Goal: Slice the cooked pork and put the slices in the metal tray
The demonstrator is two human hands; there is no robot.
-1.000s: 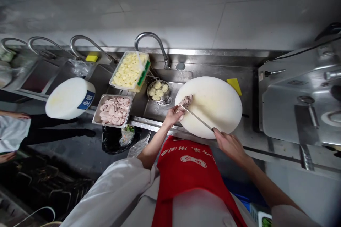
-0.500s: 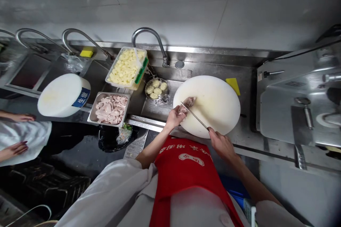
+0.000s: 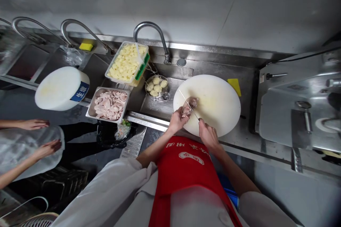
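A piece of raw meat [image 3: 193, 103] lies on the left part of a round white cutting board [image 3: 218, 106]. My left hand [image 3: 178, 120] is closed on the near-left end of the meat and presses it to the board. In my right hand [image 3: 209, 134] is the handle of a knife [image 3: 189, 106]. Its thin blade slants up and left across the meat, beside my left fingers. Whether the edge has cut through cannot be seen. To the left, a steel pan [image 3: 90, 111] holds many slices of pale meat [image 3: 110, 104].
A clear tub [image 3: 145, 67] of peeled, cut pale pieces stands over the sink [image 3: 151, 108]. Peeled potatoes [image 3: 157, 86] sit in a round strainer below the faucet [image 3: 151, 25]. A second white board [image 3: 61, 88] is at left, near a co-worker's hands [image 3: 49, 148]. A steel machine [image 3: 285, 106] stands right.
My right hand and the knife have moved left, and the blade now reaches farther over the meat toward the back. The co-worker's hands at the left have come closer.
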